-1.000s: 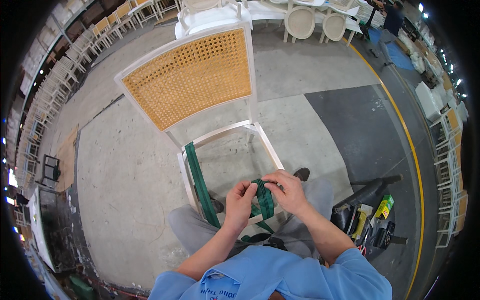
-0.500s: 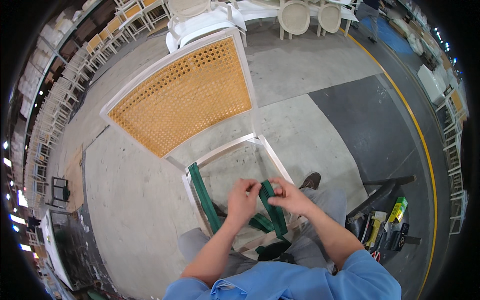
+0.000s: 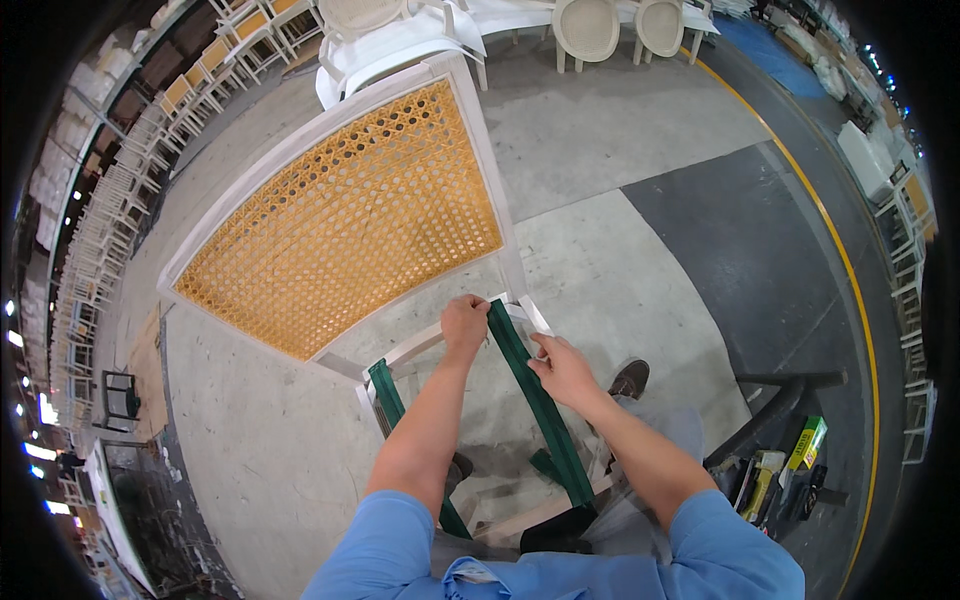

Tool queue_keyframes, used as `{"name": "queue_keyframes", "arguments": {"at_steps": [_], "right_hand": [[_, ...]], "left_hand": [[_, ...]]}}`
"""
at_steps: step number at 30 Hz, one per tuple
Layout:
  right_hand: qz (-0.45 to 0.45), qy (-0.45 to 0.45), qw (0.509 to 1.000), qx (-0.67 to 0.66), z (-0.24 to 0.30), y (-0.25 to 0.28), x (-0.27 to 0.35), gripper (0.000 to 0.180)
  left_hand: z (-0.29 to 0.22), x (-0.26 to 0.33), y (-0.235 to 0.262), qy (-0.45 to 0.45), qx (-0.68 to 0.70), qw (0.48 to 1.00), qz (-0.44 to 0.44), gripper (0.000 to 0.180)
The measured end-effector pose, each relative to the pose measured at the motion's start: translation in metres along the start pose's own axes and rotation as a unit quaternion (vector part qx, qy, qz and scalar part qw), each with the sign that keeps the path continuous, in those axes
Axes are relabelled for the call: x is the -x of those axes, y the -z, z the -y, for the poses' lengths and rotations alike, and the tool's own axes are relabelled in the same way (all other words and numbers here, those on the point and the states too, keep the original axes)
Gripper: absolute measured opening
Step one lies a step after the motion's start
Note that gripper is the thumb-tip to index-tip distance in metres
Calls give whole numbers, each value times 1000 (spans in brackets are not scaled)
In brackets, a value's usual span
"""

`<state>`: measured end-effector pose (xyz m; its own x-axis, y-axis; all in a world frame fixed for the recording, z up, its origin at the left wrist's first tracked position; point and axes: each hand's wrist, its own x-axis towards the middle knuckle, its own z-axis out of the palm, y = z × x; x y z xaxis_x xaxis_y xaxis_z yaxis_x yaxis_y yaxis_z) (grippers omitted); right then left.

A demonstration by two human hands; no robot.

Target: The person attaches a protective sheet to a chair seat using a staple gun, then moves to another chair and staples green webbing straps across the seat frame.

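Observation:
A pale wooden chair frame [image 3: 410, 348] stands before me, with a woven cane back [image 3: 345, 215] and an open seat. Along its right side a green webbing strap [image 3: 540, 405] runs from the front to the rear rail. My left hand [image 3: 465, 326] pinches the far end of this strap at the rear rail. Beside the strap's right edge is my right hand [image 3: 568, 374], thumb and forefinger apart, the thumb at the webbing. Another green strap [image 3: 388, 392] lies along the left side, partly hidden by my left forearm. Dark material [image 3: 558, 528] hangs at the front.
Several hand tools and a yellow-green box [image 3: 808, 442] lie on a dark stand [image 3: 765, 420] at my right. Pale chairs [image 3: 590, 35] stand at the back, with more in rows on the left. A dark small stool [image 3: 118, 400] sits far left.
My left hand has moved away from me to the rear rail, drawing out the bunched strap lengthwise. My right hand has moved slightly away from me. The view has shifted a little.

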<state>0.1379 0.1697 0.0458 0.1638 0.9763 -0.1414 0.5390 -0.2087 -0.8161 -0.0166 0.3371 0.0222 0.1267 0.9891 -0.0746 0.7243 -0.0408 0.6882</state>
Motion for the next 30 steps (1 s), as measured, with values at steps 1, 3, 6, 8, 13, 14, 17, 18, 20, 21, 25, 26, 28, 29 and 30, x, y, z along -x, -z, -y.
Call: {"name": "queue_keyframes", "arguments": {"at_steps": [1,3,6,8,13,14,17,18,20,21,25,26,28,29,30], "right_hand": [[-10,7,1000,15,-5,1,-12,52],[-15,40,996,74,-7,-1,-35,50],[34,33,989,143,13,-11,-65,51],[58,19,981,183,20,-16,-75,51],[67,15,973,221,18,-21,-84,51],[62,19,973,222,18,-23,-84,51],[47,25,974,220,13,-24,-81,51],[48,25,975,213,12,-24,-81,51],[51,24,976,209,11,-25,-82,51],[54,23,976,212,11,-30,-80,51],[37,40,983,175,13,-10,-77,55],[45,31,986,156,12,-2,-70,58],[11,41,999,16,-5,38,-39,52],[-12,33,999,-24,-10,54,-13,48],[-36,26,997,-68,-12,66,15,44]], "left_hand": [[-8,1,-10,5,2,1000,9,18],[-16,0,-21,-2,-3,1000,-3,17],[0,0,-24,-18,-34,998,-51,17],[5,-1,-23,-19,-48,996,-69,17],[2,4,-19,-11,-44,997,-56,20],[2,7,-17,-9,-35,998,-58,21],[8,35,-16,-153,-80,981,-91,29],[9,43,-17,-173,-117,975,-79,33],[7,52,-21,-227,-185,955,-58,42],[9,58,-21,-221,-194,954,-51,46],[8,53,-20,-214,-224,951,-9,54],[5,53,-20,-203,-236,950,11,54],[-8,52,-27,-201,-248,947,42,56],[-3,53,-25,-192,-266,943,60,57],[7,48,-18,-182,-306,933,48,58]]}}
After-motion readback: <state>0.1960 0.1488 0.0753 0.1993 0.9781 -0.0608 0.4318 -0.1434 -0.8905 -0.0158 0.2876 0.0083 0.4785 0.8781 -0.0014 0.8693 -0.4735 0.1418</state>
